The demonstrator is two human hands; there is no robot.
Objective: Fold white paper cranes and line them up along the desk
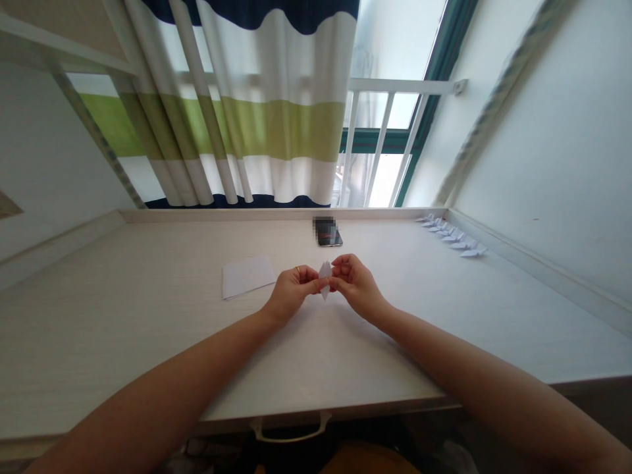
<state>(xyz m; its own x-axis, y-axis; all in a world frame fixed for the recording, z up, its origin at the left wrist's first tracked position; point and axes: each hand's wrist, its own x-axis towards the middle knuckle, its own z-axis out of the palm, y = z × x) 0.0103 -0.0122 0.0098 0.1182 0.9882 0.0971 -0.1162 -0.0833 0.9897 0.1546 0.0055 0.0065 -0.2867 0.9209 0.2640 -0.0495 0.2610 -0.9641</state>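
Note:
A small piece of folded white paper (324, 271), narrow and pointed at its lower end, is held upright above the desk between both hands. My left hand (296, 288), with a ring on one finger, pinches it from the left, thumb across its front. From the right, my right hand (356, 283) grips its edge between thumb and fingers. Left of my left hand lies a stack of white paper sheets (247, 276). Along the far right of the desk stands a row of several folded paper cranes (453, 237).
A dark phone (328, 232) lies beyond my hands near the back ledge of the white desk (123, 316). Behind it hang a striped curtain (281, 125) and a white window railing (382, 118). A drawer handle (291, 434) juts out below the front edge.

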